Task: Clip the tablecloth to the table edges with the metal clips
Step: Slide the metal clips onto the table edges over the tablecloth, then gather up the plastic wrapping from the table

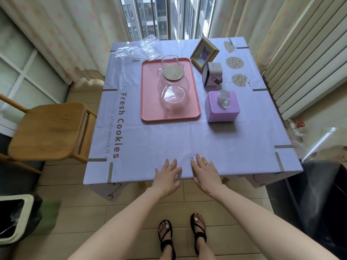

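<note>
Standing at the near edge of the bench (142, 183), lower centre of the frame, with both palms down on the lilac tablecloth (169, 139). Left hand (167, 173) laid flat, fingers (174, 163) straight and spread, pinching nothing. Right hand (203, 171) just beside it, apart from the left, fingers likewise straight and slightly fanned, thumb at the fold where the cloth drops over the edge.

Spread across the whole top, with slim metal clips (97, 160) already gripping the cloth: two at the lower left corner, two at the lower right corner (279, 164), one halfway up each side, more at the far corners.

Further up, at centre: a pink tray (150, 113) carrying a clear glass jug (172, 91) with a round wooden lid. To its right, a purple tissue box (221, 109), a small white cube gadget (212, 76) and a tilted picture frame (204, 53). Upper left of the cloth: crumpled clear plastic (139, 49). Left of the frame, beside the bench: a wooden chair (47, 130).
</note>
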